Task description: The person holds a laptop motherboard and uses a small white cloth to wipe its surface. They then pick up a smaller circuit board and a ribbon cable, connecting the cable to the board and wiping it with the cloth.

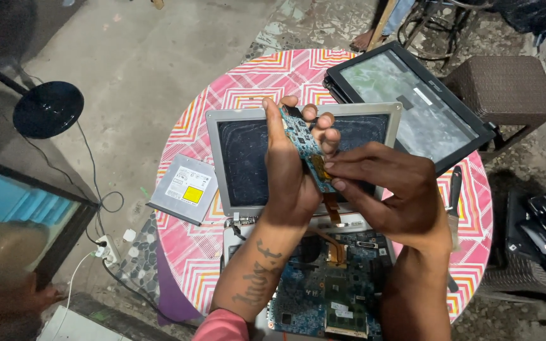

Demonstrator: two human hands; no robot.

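Left hand point(292, 167) clamped around a small blue circuit board point(303, 146), thumb along one face and fingers curled over the top edge, board held edge-on above the middle of the bench point(188, 249). Right hand point(390, 189) closed in a pinch on the lower end of that same board, thumb and forefinger point(342, 169) meeting at a small yellowish part on it. Hanging just under the pinch, an orange-brown flat ribbon cable point(333, 208), running down toward the opened laptop base point(323, 290) with its blue mainboard bare, close to the near edge of the bench. Directly beneath both hands, a grey-framed panel with a dark, dusty centre point(241, 158), lying flat. Up and to the right, a black-framed screen assembly point(412, 104), tilted across the far rim of the bench and overlapping the grey panel's corner. To the left, a silver optical drive point(183, 188) with a yellow sticker, jutting over the bench edge. Under everything, a round pink zigzag-patterned cover. Off the bench, a brown wicker stool point(503, 88) at the right, a white power strip point(107, 249) with cables on the concrete floor at the left.
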